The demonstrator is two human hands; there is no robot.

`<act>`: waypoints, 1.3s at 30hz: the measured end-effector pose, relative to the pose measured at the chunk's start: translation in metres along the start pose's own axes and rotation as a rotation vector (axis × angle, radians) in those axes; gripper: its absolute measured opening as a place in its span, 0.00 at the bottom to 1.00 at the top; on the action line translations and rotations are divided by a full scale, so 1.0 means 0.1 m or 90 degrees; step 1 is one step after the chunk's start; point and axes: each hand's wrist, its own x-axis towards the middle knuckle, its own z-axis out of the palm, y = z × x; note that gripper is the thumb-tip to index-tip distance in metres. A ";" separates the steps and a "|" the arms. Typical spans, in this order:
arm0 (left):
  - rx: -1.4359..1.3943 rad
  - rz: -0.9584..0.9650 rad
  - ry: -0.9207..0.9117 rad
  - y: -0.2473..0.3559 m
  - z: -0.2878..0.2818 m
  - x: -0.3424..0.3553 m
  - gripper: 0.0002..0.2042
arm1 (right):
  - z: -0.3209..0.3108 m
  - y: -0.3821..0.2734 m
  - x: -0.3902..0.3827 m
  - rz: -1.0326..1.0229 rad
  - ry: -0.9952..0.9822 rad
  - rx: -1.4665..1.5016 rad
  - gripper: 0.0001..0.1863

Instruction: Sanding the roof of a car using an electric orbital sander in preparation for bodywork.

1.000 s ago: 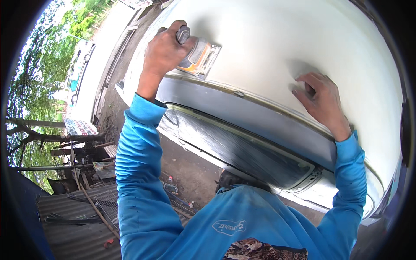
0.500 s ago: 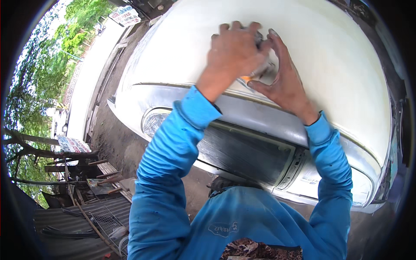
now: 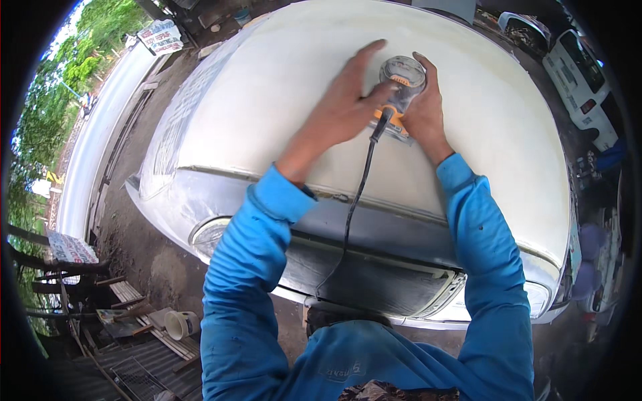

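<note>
A grey and orange electric sander (image 3: 403, 71) with a round top stands on the pale, cream-coated car hood (image 3: 267, 113). Its black cord (image 3: 358, 194) runs down over the front of the car towards my body. My right hand (image 3: 425, 110) is curled against the sander's right side, one finger reaching up along the round top. My left hand (image 3: 341, 103) is slightly blurred, to the left of the tool. Its fingers stretch away from the sander, while the thumb crosses the tool's near left side. Both arms wear blue sleeves.
Below the hood lie the car's grey front edge (image 3: 321, 210), a round headlight (image 3: 210, 234) and a dark grille panel (image 3: 354, 274). A white bucket (image 3: 180, 325) stands among planks at lower left. A white vehicle (image 3: 583, 87) is parked at right. A road (image 3: 100, 154) passes on the left.
My left hand has come off the sander's top and moved left, so the tool and its cord now show. My right hand has closed in on the sander's side. The view has shifted.
</note>
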 end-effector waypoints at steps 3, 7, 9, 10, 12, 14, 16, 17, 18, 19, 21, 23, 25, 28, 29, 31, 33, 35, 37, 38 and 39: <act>0.081 -0.086 0.022 -0.58 -0.70 -0.12 0.24 | 0.24 0.27 0.52 0.036 -0.005 -0.094 0.49; 0.235 -0.226 0.013 -1.37 -1.46 -0.30 0.21 | 0.53 0.70 1.20 -0.005 0.013 -0.121 0.52; 0.309 -0.174 0.020 -1.69 -1.72 -0.35 0.21 | 0.67 0.94 1.52 -0.014 0.004 -0.145 0.51; 0.345 -0.186 0.020 -1.81 -1.80 -0.37 0.21 | 0.73 1.06 1.70 -0.011 0.002 -0.171 0.49; 0.338 -0.157 0.049 -1.98 -1.84 -0.40 0.21 | 0.87 1.32 2.02 -0.073 -0.001 -0.189 0.48; 0.331 -0.142 0.078 -2.06 -1.84 -0.42 0.21 | 0.97 1.55 2.30 -0.113 0.063 -0.118 0.45; 0.303 -0.105 0.095 -2.07 -1.82 -0.41 0.22 | 0.98 1.76 2.56 -0.112 0.025 -0.138 0.47; 0.290 -0.128 0.093 -2.06 -1.81 -0.41 0.22 | 0.99 1.86 2.66 -0.104 0.040 -0.143 0.46; 0.320 -0.134 0.047 -2.04 -1.81 -0.41 0.22 | 1.02 1.94 2.78 -0.101 0.055 -0.146 0.45; 0.348 -0.126 0.005 -2.02 -1.81 -0.40 0.22 | 1.05 2.01 2.91 -0.081 0.040 -0.106 0.46; 0.353 -0.156 -0.005 -1.99 -1.82 -0.38 0.23 | 1.09 2.12 3.07 -0.103 0.022 -0.099 0.48; 0.351 -0.176 -0.013 -1.98 -1.81 -0.37 0.24 | 1.10 2.17 3.10 -0.122 0.001 -0.093 0.49; 0.366 -0.152 -0.019 -1.97 -1.83 -0.37 0.23 | 1.10 2.12 3.00 -0.081 0.090 -0.251 0.49; 0.371 -0.147 -0.019 -1.99 -1.84 -0.39 0.23 | 1.11 1.89 2.68 -0.128 0.048 -0.122 0.49; 0.367 -0.142 -0.022 -2.00 -1.84 -0.39 0.23 | 1.05 1.76 2.54 -0.102 0.000 -0.086 0.49; 0.363 -0.131 -0.010 -2.02 -1.84 -0.41 0.22 | 0.96 1.48 2.20 -0.091 0.002 -0.137 0.48; 0.360 -0.117 -0.007 -2.05 -1.85 -0.44 0.22 | 0.85 1.18 1.78 -0.067 -0.028 -0.123 0.48; 0.357 -0.105 -0.003 -2.06 -1.87 -0.47 0.22 | 0.69 0.88 1.34 -0.069 -0.024 -0.151 0.48; 0.355 -0.110 -0.004 -2.07 -1.88 -0.49 0.22 | 0.46 0.58 0.91 -0.103 -0.045 -0.154 0.48; 0.350 -0.096 0.004 -2.08 -1.89 -0.50 0.22 | 0.33 0.44 0.67 -0.114 -0.067 -0.142 0.49; 0.361 -0.097 -0.001 -2.08 -1.89 -0.50 0.22 | 0.22 0.33 0.45 -0.077 -0.048 -0.154 0.50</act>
